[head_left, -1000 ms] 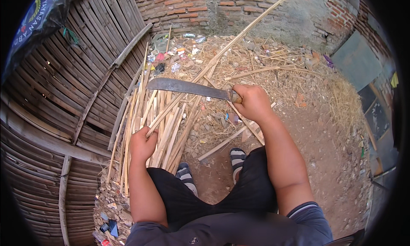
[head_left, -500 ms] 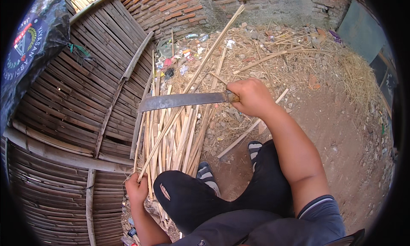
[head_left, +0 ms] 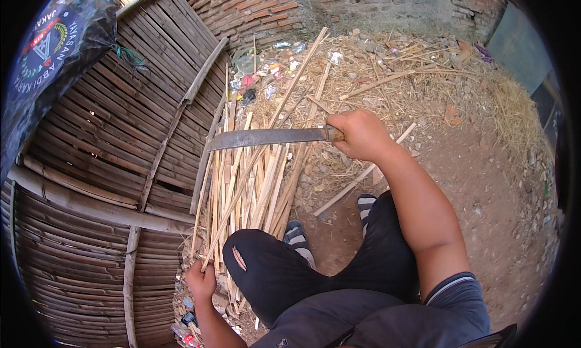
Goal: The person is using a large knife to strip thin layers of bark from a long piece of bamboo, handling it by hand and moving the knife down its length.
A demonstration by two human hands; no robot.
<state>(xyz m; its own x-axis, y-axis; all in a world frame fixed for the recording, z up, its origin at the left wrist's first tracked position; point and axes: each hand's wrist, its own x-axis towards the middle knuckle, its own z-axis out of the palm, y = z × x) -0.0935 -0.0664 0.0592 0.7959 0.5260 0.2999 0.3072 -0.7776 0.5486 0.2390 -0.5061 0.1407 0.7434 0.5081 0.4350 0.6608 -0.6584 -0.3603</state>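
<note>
My left hand (head_left: pixel 201 279) is closed around the near end of a long, thin bamboo strip (head_left: pixel 295 84), low on the left beside my knee. The strip slants away to the upper right and passes beneath the machete blade. My right hand (head_left: pixel 362 135) grips the wooden handle of a machete (head_left: pixel 266 137), whose dark, broad blade points left, lying almost level across the view. Whether blade and strip touch, I cannot tell. Beneath both lies a pile of split bamboo strips (head_left: pixel 266 194), stretching away from my left knee.
A slatted bamboo wall (head_left: pixel 115 136) with a printed tarp (head_left: pixel 54 52) runs along the left. At the back stands a brick wall (head_left: pixel 266 9), with litter and straw before it. A loose strip (head_left: pixel 366 172) lies near my sandalled feet; bare dirt (head_left: pixel 484 227) spreads to the right.
My left hand has drawn back toward me, and the strip's far end has come nearer with it. The right hand still holds the machete in nearly the same place. The view has shifted slightly.
</note>
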